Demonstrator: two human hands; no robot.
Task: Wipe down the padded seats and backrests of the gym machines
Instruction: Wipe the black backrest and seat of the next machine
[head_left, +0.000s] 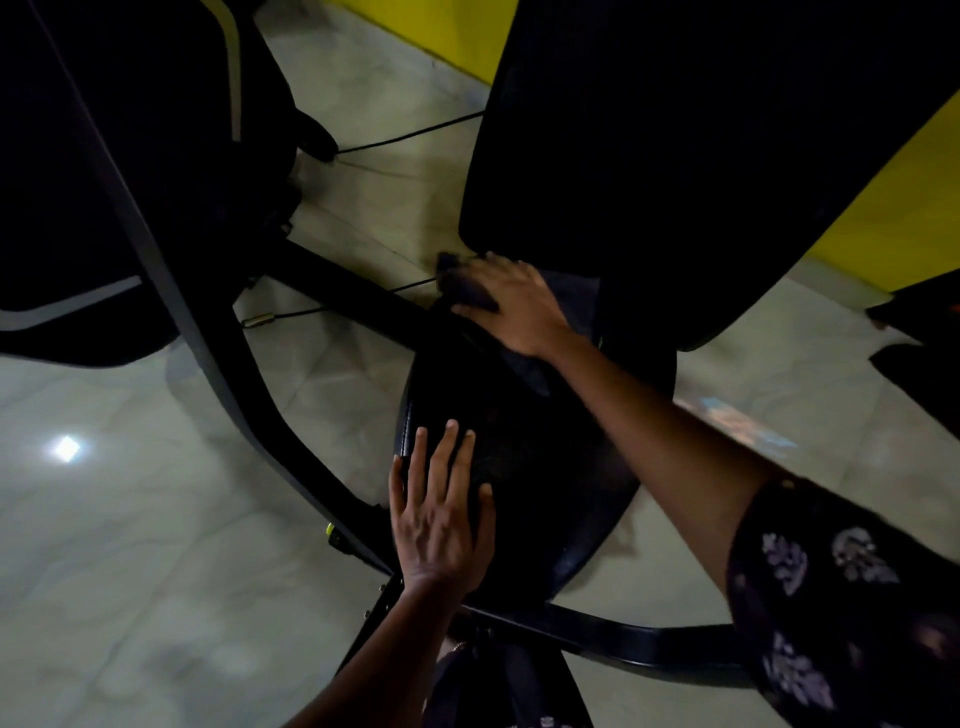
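A black padded seat of a gym machine fills the middle of the view, with its black padded backrest rising behind it. My left hand lies flat with spread fingers on the seat's near left edge. My right hand presses a dark cloth down on the far edge of the seat, just below the backrest. The cloth bunches out under my fingers and is hard to tell from the dark padding.
The machine's black frame curves down the left and crosses under the seat. Thin cables run over the pale tiled floor. A yellow wall stands behind. Another dark machine part sits at upper left.
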